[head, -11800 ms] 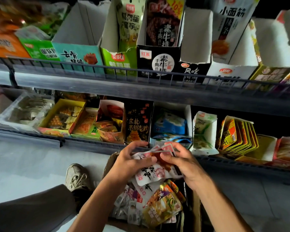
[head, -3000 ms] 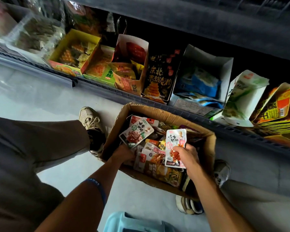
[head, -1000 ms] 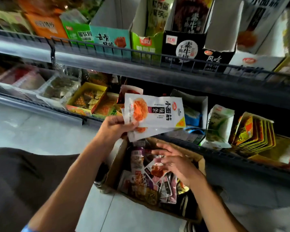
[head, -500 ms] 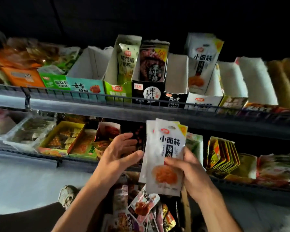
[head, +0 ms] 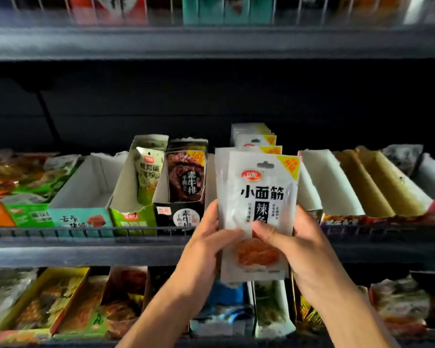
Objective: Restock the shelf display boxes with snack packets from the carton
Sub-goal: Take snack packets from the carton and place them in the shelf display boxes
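Both hands hold a small stack of white snack packets (head: 258,194) upright in front of the middle shelf. My left hand (head: 206,237) grips the stack's left edge, thumb across the front. My right hand (head: 294,237) grips the right edge, thumb on the front too. Right behind the stack, more of the same white packets (head: 254,138) stand in a display box that is mostly hidden. The carton is out of view.
Left of the stack stand a black display box (head: 180,214), a green one (head: 133,217) and a teal one (head: 82,218) that looks empty. A wire rail (head: 86,233) fronts the shelf. White and brown boxes (head: 362,182) sit at right. Lower-shelf boxes (head: 43,302) show below.
The view has tilted up and the carton has left the frame. The packets have risen to the middle shelf, and my left hand now grips the stack's left edge.
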A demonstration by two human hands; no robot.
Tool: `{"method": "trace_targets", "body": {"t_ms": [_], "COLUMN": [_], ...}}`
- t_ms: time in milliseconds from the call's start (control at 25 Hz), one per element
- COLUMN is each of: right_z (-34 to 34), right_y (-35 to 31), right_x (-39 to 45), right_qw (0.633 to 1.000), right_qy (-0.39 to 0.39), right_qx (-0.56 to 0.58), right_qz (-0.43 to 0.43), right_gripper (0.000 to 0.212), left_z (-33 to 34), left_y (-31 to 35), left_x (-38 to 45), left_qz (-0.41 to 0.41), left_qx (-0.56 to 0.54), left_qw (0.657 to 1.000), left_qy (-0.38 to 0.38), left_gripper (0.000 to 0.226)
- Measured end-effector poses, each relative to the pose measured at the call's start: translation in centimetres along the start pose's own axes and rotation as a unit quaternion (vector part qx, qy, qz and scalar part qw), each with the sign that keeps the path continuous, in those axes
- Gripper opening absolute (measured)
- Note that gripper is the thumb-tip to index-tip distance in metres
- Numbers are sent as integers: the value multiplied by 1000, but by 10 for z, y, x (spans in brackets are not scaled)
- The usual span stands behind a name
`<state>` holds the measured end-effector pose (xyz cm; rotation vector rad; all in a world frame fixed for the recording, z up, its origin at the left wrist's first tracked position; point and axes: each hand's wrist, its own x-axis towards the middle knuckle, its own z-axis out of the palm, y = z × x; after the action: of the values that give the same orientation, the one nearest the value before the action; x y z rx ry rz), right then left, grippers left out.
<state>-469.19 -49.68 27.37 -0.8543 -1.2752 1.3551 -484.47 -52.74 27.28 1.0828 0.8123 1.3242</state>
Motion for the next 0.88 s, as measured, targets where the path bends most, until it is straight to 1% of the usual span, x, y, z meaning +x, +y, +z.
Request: {"method": "trace_targets", "body": {"t_ms": [80,160,280,360,440,520,600,680,720,800,840,880], "right_z": [-16,-28,-41,-47,-51,-51,-49,-47,-46,-45,-42,-39], "right_y": [-5,1,13,20,22,21,19,13,9,-3,-11,-20], "right_x": [14,22,30,33,34,33,30,31,33,40,49,59], "right_qw": [998,994,978,972,974,980,980,982,987,995,997,998], "right_qy": [12,4,19,46,59,51,18,-23,-40,-73,-75,-57], "right_qx": [54,106,199,225,212,192,200,187,152,46,3,-22], "right_qz": [9,33,51,53,46,29,12,17,28,44,33,10], "right_gripper": [52,47,44,45,44,46,51,53,52,51,49,49], "left_z": [2,7,14,14,15,18,20,18,17,20,20,21], "left_y": [6,2,-10,-16,-17,-17,-16,-13,-10,2,11,20], "left_x": [20,28,34,39,41,42,41,42,44,53,63,77], "left_qz": [22,32,0,5,7,-14,-11,12,18,20,33,54], "left_qx": [29,44,2,-5,-10,-4,25,21,25,56,84,115], "left_qw": [999,997,998,997,996,998,998,998,998,998,996,991], "left_qy": [28,51,55,80,89,63,54,65,55,6,-17,-32], "left_gripper": [45,46,37,30,28,31,41,47,47,48,49,50]}}
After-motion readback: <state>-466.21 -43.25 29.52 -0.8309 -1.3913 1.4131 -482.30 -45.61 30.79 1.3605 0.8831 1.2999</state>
